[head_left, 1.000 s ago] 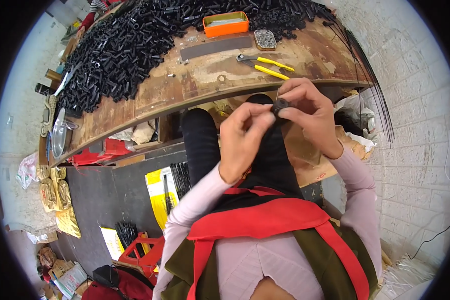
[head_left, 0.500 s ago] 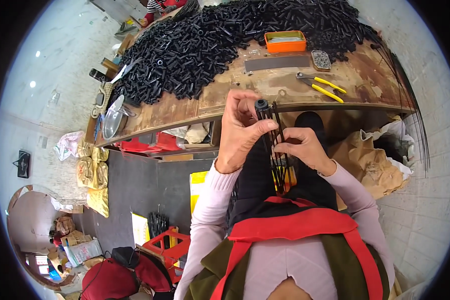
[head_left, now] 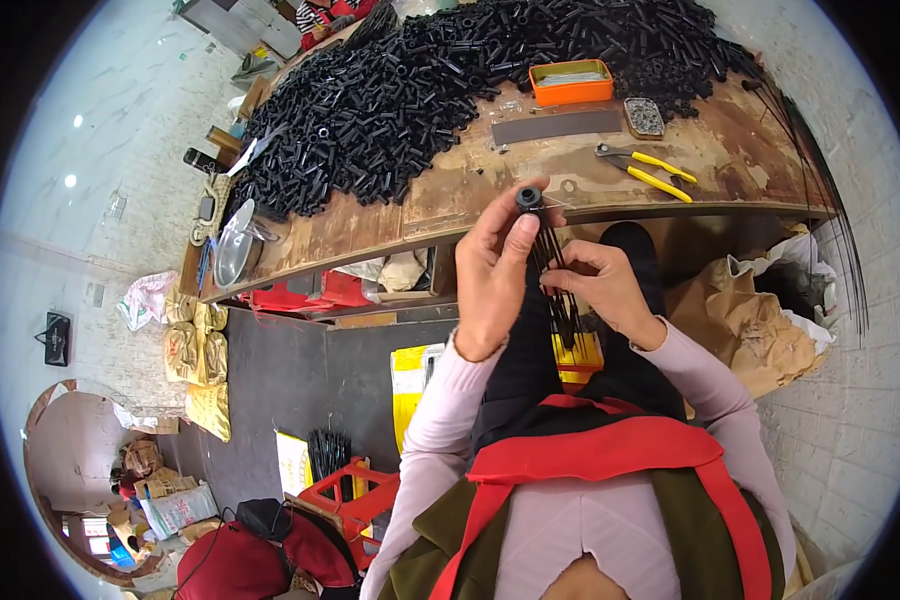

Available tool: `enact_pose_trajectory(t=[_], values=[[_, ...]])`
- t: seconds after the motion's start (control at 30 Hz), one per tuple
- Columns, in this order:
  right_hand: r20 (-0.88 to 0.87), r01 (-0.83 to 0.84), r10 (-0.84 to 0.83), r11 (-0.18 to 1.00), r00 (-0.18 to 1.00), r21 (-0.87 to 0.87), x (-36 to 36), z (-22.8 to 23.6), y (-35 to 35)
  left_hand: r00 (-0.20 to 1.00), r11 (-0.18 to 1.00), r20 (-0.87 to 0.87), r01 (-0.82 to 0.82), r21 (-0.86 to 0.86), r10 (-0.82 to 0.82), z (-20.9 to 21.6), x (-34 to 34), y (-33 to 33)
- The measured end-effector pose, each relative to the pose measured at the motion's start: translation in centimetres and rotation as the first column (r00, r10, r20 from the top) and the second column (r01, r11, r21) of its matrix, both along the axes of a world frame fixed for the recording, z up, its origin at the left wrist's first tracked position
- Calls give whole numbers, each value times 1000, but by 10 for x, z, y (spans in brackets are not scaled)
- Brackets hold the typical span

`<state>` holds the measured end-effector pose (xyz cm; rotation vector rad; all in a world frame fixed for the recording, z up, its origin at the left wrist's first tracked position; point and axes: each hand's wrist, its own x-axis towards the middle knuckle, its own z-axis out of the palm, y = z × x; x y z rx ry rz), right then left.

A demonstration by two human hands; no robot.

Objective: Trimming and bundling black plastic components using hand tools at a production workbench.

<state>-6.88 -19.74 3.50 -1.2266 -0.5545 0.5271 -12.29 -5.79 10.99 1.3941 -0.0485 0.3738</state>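
A round black hub [head_left: 529, 199] stands upright between the thumb and fingers of my left hand [head_left: 492, 270], closed on it near the table's front edge. From the hub hangs a bundle of thin black ribs [head_left: 564, 318], much like an umbrella frame, reaching down between my knees. A fine pale wire [head_left: 558, 204] sticks out to the right beside the hub. Lower down, my right hand [head_left: 610, 290] pinches at the ribs from the right. Its fingertips partly overlap them, so which rib they grip cannot be made out.
A big heap of black plastic tubes [head_left: 370, 130] covers the table's far side. Nearer lie yellow-handled pliers [head_left: 660, 185], a grey strip [head_left: 555, 127], an orange box [head_left: 572, 92] and a tin of small parts [head_left: 644, 118]. A metal bowl [head_left: 234, 250] sits left; a paper sack [head_left: 740, 320] stands right.
The hub and my left hand have shifted slightly right, and the left thumb now lies higher, against the hub. The ribs hang closer together. My right hand has moved slightly left.
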Motion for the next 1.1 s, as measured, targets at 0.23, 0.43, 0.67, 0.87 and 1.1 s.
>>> enact_pose_trajectory(t=[0.23,0.43,0.67,0.87,1.1], values=[[43,54,-50,993,998,-106,-3,-7,9,975,971,84,-213,108,204,-15,1,-14],[57,72,-64,986,996,-149,-1,-13,14,976,959,-11,-213,185,219,-23,5,-7],[534,268,-82,922,841,-280,8,-20,21,948,930,23,-317,187,318,-46,17,-8],[860,521,1,795,510,-310,40,-14,-6,929,901,15,-363,237,370,-53,29,14],[958,878,112,383,264,-286,135,-13,-76,977,973,-14,211,-94,-214,-66,44,48]])
